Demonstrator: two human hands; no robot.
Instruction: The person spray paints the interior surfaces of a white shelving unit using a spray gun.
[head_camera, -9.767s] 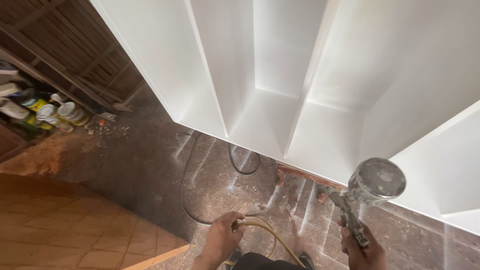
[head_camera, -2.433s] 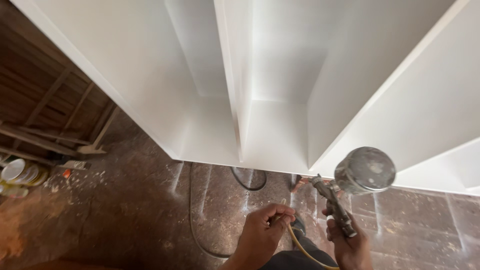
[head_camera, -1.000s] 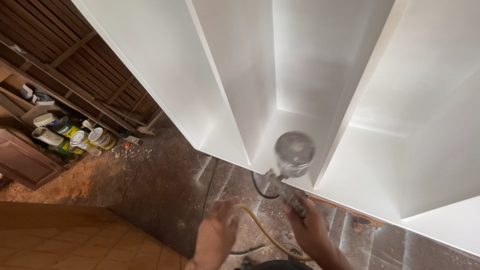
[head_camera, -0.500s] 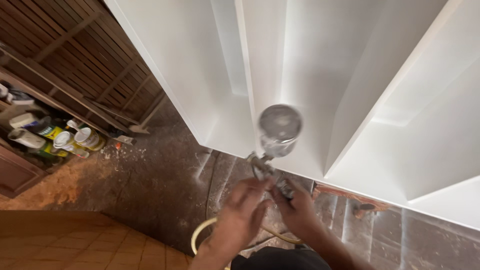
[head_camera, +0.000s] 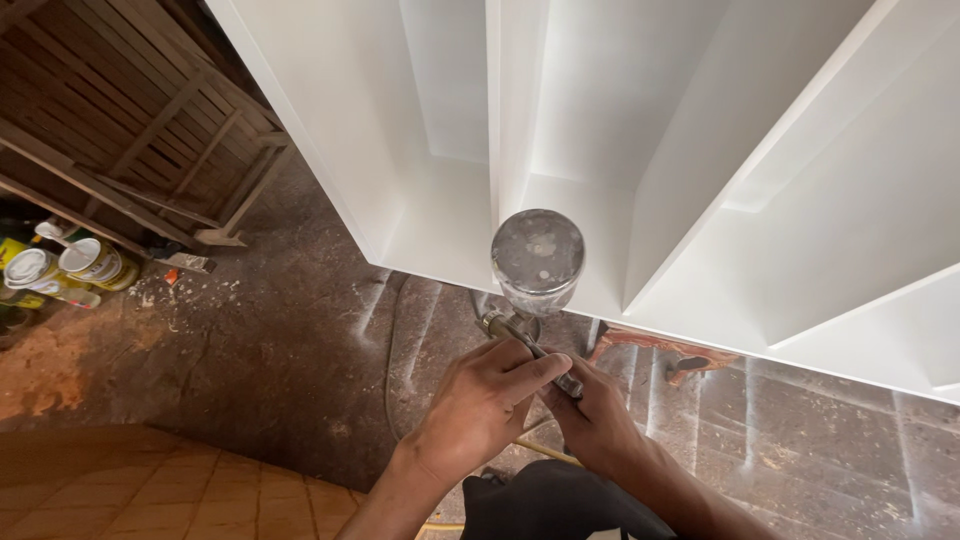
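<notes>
A metal spray gun (head_camera: 520, 335) with a round, paint-dusted cup (head_camera: 537, 260) on top sits in both hands at the middle of the view. My right hand (head_camera: 600, 420) grips its handle from below. My left hand (head_camera: 485, 405) lies over the gun's body, thumb and fingers pinching a part at its back. The nozzle points toward a large white shelf unit (head_camera: 620, 150) with upright dividers, which fills the upper half of the view. A yellowish air hose (head_camera: 535, 450) runs back between my wrists.
Several paint tins (head_camera: 70, 270) stand at the left under a slatted wooden frame (head_camera: 130, 140). The brown floor (head_camera: 260, 340) carries white overspray streaks. A reddish wooden block (head_camera: 680, 350) props the shelf unit. An orange wooden board (head_camera: 130, 490) lies at the lower left.
My left hand has let go of the hose and come up onto the spray gun. The gun has shifted from the right to the middle, closer to the shelf unit.
</notes>
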